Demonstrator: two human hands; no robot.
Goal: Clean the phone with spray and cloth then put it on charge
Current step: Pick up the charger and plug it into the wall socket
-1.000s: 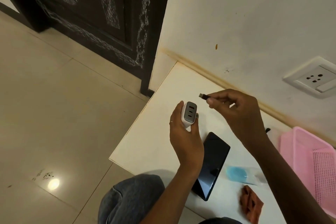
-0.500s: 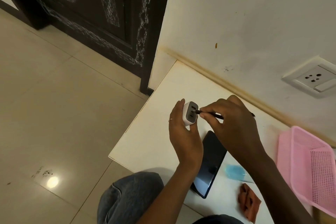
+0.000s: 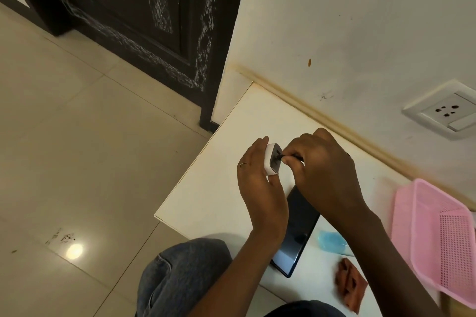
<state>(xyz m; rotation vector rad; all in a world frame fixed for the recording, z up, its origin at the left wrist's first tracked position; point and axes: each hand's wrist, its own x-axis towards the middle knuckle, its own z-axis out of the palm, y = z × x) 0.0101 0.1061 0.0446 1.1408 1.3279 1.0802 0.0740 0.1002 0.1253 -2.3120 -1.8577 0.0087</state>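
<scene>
The phone (image 3: 296,234) is laid flat, screen up, on the near part of the white table (image 3: 219,188), partly hidden beneath the two wrists; it appears to have been parked there so that both hands are free for the charger. Above it, a white charger block (image 3: 272,159) is gripped by the left hand (image 3: 260,188), fingers behind it and thumb under it, with the port face turned toward the right, presumably so the ports can be seen and the block braced against a push. The black cable plug (image 3: 292,157) is pinched between thumb and fingertips of the right hand (image 3: 324,175) and is held at one of the ports; whether it is fully seated cannot be told. The cleaning appears finished, judging by what is set aside: to the right of the phone a blue spray bottle (image 3: 332,242) is lying down, and nearer still a crumpled rust-coloured cloth (image 3: 350,284) is left on the table. At the far right, a pink basket (image 3: 422,213) is placed by the wall. A wall socket (image 3: 445,109) is mounted above it, within reach for the block.
</scene>
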